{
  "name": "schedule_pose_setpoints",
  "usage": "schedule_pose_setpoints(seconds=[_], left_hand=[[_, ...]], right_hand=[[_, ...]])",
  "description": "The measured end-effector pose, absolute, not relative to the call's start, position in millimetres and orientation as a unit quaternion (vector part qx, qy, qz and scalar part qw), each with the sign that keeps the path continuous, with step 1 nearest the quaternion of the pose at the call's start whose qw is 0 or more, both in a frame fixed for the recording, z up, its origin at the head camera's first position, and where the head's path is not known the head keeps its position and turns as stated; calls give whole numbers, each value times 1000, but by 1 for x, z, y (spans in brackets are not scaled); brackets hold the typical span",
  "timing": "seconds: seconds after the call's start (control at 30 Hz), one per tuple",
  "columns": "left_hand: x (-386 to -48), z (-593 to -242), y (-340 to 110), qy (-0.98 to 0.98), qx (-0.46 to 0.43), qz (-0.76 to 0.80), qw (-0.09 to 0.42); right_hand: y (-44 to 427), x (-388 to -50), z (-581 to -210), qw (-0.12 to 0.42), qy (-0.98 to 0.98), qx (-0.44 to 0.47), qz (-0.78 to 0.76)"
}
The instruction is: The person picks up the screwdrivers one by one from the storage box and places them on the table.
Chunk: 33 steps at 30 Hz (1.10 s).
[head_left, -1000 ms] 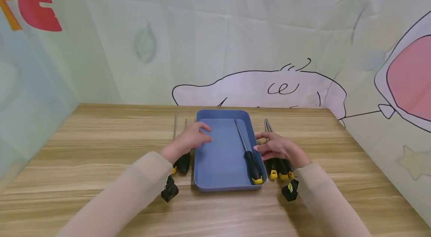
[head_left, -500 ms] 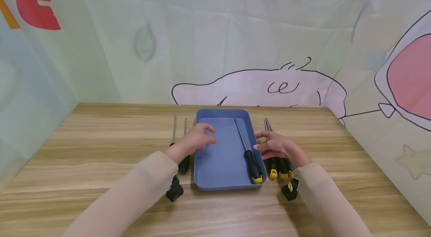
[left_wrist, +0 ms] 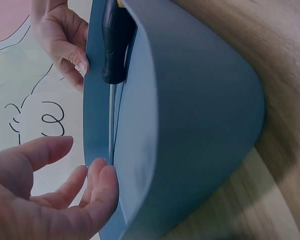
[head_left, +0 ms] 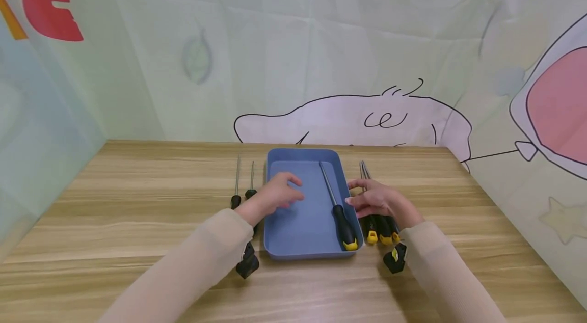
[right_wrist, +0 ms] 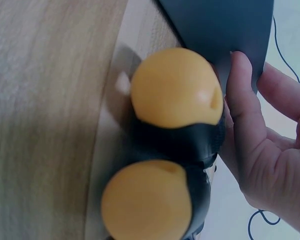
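Observation:
A blue tray stands on the table with a screwdriver, black and yellow handled, along its right side. Above the tray's left part hovers my left hand, palm toward the right, fingers loosely bent around nothing. At the right wall, my right hand touches the tray's rim with its fingertips; in the right wrist view the thumb lies against the outer wall. Under that hand, several screwdrivers with yellow-ended black handles lie side by side, partly hidden.
Left of the tray lie two more screwdrivers, one with a black handle and one dark green, partly covered by the left arm. A wood-grain table carries everything. A printed cloth hangs behind it.
My left hand has moved right, from the tray's left edge to over its inside, uncovering more of the left screwdrivers. The right hand and the tray have stayed put.

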<state>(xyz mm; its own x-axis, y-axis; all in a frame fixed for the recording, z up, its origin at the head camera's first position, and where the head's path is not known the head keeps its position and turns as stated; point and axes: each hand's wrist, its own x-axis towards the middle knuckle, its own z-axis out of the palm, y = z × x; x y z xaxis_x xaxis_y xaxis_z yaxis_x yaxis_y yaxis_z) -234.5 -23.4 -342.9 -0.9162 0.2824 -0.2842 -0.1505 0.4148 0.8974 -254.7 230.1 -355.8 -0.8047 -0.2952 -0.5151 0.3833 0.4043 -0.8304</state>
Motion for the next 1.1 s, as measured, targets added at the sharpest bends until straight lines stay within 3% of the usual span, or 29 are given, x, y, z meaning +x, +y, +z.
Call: schedule_pose_setpoints(seconds=[0.67, 1.1], left_hand=[[-231, -352, 2, 797, 44, 565, 210], [-238, -359, 18, 766, -28, 600, 231]], right_hand=[[231, -256, -357, 312, 776, 27, -547], [230, -256, -358, 314, 775, 23, -547]])
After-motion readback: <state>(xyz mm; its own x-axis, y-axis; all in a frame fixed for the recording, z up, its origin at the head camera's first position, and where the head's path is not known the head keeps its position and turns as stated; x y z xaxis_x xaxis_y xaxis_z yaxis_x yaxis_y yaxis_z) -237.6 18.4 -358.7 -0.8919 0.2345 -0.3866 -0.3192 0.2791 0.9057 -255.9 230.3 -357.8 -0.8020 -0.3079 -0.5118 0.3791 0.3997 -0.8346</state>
